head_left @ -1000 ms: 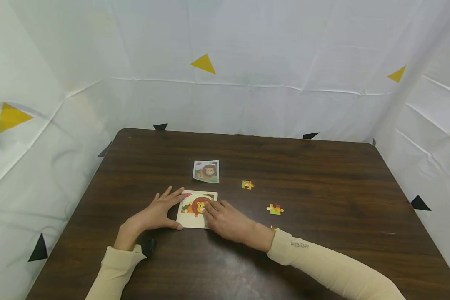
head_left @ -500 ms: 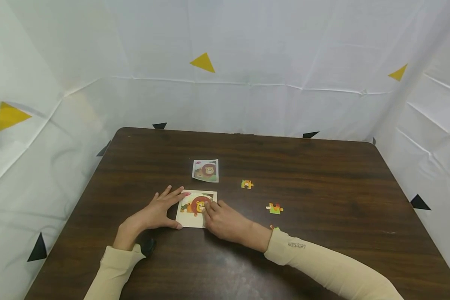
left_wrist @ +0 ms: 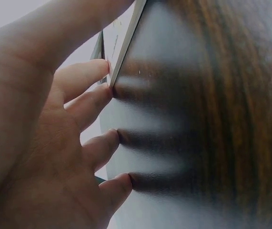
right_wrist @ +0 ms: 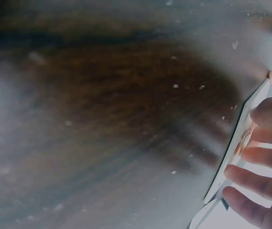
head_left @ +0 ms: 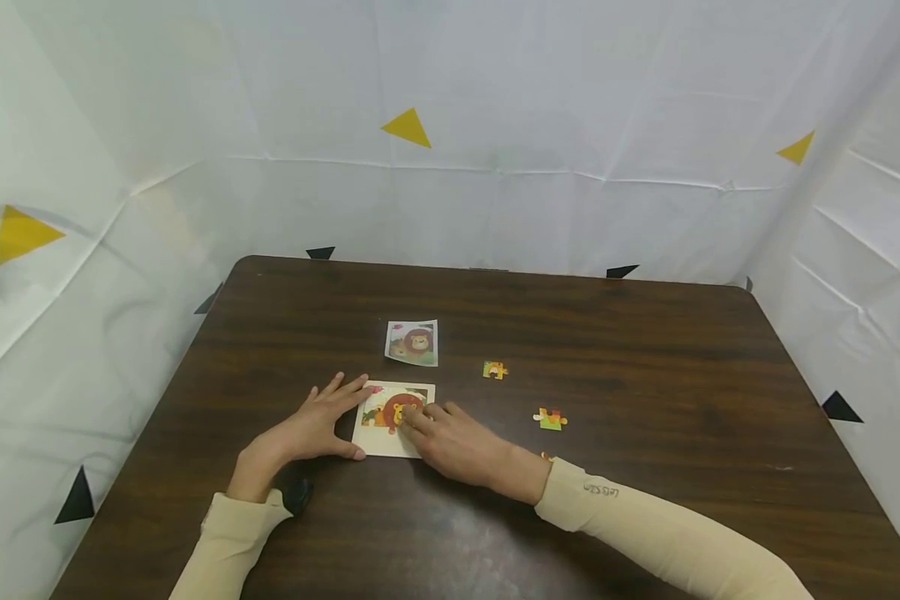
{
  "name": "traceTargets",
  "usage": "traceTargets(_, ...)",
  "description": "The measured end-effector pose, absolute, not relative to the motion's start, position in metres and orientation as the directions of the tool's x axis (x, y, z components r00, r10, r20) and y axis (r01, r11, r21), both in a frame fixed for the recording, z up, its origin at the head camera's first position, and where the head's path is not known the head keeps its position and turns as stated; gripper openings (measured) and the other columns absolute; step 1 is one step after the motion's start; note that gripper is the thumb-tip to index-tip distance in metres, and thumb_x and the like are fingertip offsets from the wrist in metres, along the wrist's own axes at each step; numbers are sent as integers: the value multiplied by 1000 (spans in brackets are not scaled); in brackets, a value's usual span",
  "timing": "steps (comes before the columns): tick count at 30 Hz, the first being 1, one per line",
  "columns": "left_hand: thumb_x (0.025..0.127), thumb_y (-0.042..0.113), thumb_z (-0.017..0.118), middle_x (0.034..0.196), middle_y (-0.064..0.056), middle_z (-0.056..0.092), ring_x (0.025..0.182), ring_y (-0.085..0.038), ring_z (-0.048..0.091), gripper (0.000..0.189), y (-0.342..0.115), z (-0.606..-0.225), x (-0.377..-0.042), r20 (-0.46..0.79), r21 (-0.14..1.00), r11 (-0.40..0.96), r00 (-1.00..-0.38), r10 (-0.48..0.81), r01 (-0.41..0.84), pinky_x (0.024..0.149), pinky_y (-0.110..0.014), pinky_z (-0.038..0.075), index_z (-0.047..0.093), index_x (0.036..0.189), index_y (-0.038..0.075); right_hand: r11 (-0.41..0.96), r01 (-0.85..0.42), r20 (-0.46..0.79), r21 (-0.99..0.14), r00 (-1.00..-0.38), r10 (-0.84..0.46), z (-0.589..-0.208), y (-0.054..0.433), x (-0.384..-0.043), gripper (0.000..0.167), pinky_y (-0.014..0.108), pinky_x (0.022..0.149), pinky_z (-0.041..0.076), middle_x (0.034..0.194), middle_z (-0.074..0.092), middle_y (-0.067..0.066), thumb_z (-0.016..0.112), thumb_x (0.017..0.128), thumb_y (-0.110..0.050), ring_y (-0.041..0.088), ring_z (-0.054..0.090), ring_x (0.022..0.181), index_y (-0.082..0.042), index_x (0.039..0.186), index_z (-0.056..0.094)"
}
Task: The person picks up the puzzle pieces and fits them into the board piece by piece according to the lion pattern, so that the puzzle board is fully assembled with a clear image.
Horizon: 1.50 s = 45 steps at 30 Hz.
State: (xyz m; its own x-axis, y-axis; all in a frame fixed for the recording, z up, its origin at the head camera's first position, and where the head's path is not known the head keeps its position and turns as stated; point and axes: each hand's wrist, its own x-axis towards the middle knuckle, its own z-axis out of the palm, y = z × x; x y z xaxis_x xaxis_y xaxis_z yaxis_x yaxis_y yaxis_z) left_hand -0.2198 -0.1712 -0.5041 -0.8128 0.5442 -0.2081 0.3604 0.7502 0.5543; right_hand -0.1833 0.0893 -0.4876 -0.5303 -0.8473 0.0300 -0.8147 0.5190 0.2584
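A pale square puzzle tray (head_left: 378, 446) lies on the brown table, its upper part filled with pieces of a lion picture (head_left: 378, 413). Spread fingers of my left hand (head_left: 307, 427) rest at the tray's left side, thumb at the lower left corner. In the left wrist view, fingertips (left_wrist: 113, 137) touch the tray edge and the tabletop. My right hand (head_left: 453, 443) lies over the tray's right part, fingertips touching the lion's face. The right wrist view has its fingers (right_wrist: 255, 181) extended along the tray; no piece shows between them. That hand hides the tray's lower right part.
A printed lion card (head_left: 412, 342) with a curled edge lies behind the tray. Loose jigsaw pieces lie to the right: one orange (head_left: 494, 370), one red and green (head_left: 551, 418), and another (head_left: 546, 456) mostly hidden by the right forearm. White sheeting (head_left: 495, 217) surrounds the table.
My right fingertips have shifted slightly left across the lion's face, and the hand has flattened a little. The left hand, tray, card and loose pieces stay in place.
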Motion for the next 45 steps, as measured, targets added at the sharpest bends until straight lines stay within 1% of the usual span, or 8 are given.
traceTargets(4, 71, 41, 84, 159, -12, 19, 145, -43, 4, 99, -172, -503, -219, -200, 556, 746, -812, 548, 366, 108, -70, 4, 33, 151, 10, 516, -819, 12, 251, -531, -848, -489, 91, -183, 39, 39, 94, 46, 136, 54, 3, 52, 99, -24, 20, 54, 117, -14, 137, 56)
traceTargets(10, 72, 42, 83, 159, -13, 19, 144, -44, 5, 99, -172, -503, -219, -196, 559, 741, -809, 555, 373, 108, -70, 4, 33, 151, 10, 540, -818, 34, 199, -545, -838, -489, 94, -182, 39, 40, 95, 45, 139, 54, 2, 54, 98, -24, 20, 53, 120, -14, 136, 57)
traceTargets(15, 72, 42, 83, 159, -13, 19, 145, -44, 4, 99, -172, -502, -220, -196, 560, 741, -810, 553, 370, 108, -70, 4, 33, 151, 10, 570, -805, 44, 164, -571, -820, -491, 95, -182, 41, 42, 93, 46, 139, 54, 1, 55, 97, -25, 20, 53, 120, -15, 136, 57)
traceTargets(25, 71, 42, 84, 159, -14, 20, 144, -44, 5, 100, -169, -502, -220, -197, 546, 748, -809, 553, 378, 108, -70, 5, 33, 150, 10, 575, -792, 40, 205, -580, -814, -488, 92, -179, 41, 38, 82, 48, 137, 55, 2, 56, 96, -28, 20, 55, 114, -12, 134, 58)
traceTargets(33, 71, 39, 85, 158, -15, 21, 144, -45, 7, 99, -169, -501, -219, -172, 550, 735, -808, 564, 396, 106, -72, 7, 34, 150, 8, 597, -777, 36, 202, -603, -797, -488, 88, -179, 37, 37, 82, 48, 132, 58, 2, 54, 96, -28, 20, 55, 112, -12, 129, 60)
traceTargets(36, 71, 40, 84, 158, -15, 22, 144, -46, 7, 99, -169, -501, -219, -176, 544, 740, -808, 563, 397, 106, -72, 7, 34, 150, 8, 605, -772, 24, 197, -613, -790, -488, 88, -177, 39, 38, 84, 47, 135, 56, 1, 55, 96, -28, 19, 54, 114, -13, 131, 59)
traceTargets(41, 71, 40, 84, 158, -15, 22, 143, -46, 8, 98, -169, -500, -219, -179, 547, 742, -811, 556, 388, 106, -72, 7, 35, 149, 8, 602, -776, 29, 187, -608, -793, -489, 90, -177, 41, 39, 84, 49, 137, 55, 1, 57, 95, -27, 19, 54, 114, -13, 133, 59)
traceTargets(45, 71, 40, 84, 158, -15, 21, 144, -46, 7, 99, -170, -501, -219, -180, 549, 741, -811, 557, 388, 107, -71, 6, 34, 150, 9, 607, -786, 37, 117, -607, -794, -487, 92, -182, 41, 40, 82, 51, 137, 55, 0, 60, 94, -24, 20, 54, 115, -14, 134, 59)
